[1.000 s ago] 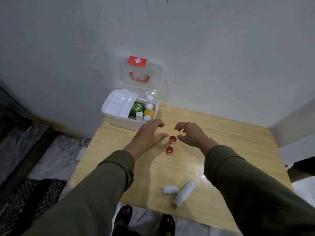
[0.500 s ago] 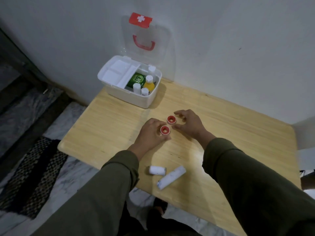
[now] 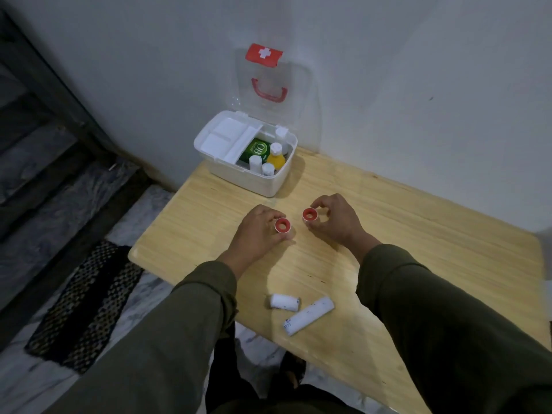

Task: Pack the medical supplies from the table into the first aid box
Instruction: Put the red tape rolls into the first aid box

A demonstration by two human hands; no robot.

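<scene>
1. The two red tape rolls are the things in hand: the left roll (image 3: 282,226) sits pinched at the fingertips of the left hand (image 3: 259,231), and the right roll (image 3: 310,215) between thumb and forefinger of the right hand (image 3: 334,222). Both are at or just above the wooden table (image 3: 418,249); whether they are lifted clear cannot be told.
2. Handling, as a judgement: small, light, rigid rings with a hollow core. A pinch across the outer rim suits them; the smooth sides may slip or roll if set down on edge.
3. Both hands are closed on their rolls, the fingers curled round the rims.
4. Beyond the fingertips, toward the wall, the first aid box (image 3: 263,180) stands open, its clear lid (image 3: 268,85) upright. Its inner tray (image 3: 227,138) is slid to one side; a green packet (image 3: 256,149), a yellow bottle (image 3: 276,158) and small white bottles (image 3: 255,162) already fill the open part.
5. Behind the wrists, near the table's front edge, lie a short bandage roll (image 3: 283,302) and a long bandage roll (image 3: 309,319), close together, not yet packed.
6. Nothing lies between fingers and box; the crowded compartment is the likely squeeze.
</scene>
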